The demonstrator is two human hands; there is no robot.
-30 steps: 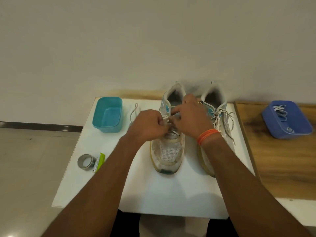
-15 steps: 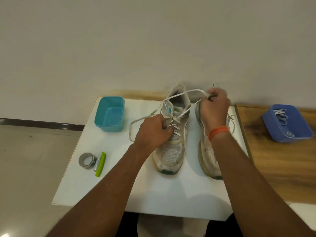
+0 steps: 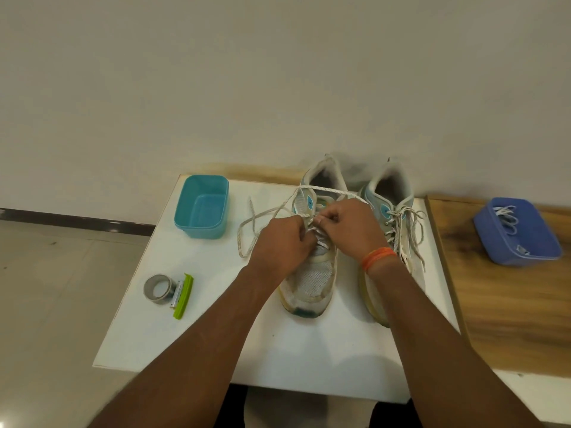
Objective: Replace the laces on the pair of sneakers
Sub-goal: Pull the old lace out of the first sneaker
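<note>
Both grips pinched the speckled lace (image 3: 321, 189) over the left sneaker (image 3: 312, 279): the left hand (image 3: 282, 242) and right hand (image 3: 349, 227) met at its eyelets, mid-bench (image 3: 309, 359). By the look of it, this shoe was only part unlaced. The right sneaker (image 3: 398, 211) kept its lace, and white laces (image 3: 506, 216) waited in the blue tub (image 3: 519, 242).

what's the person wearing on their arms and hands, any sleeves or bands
Both forearms are bare with no sleeves in view. The right hand has an orange band of several thin strands round its wrist. The left hand and its wrist wear nothing. No gloves or watch show.
</note>
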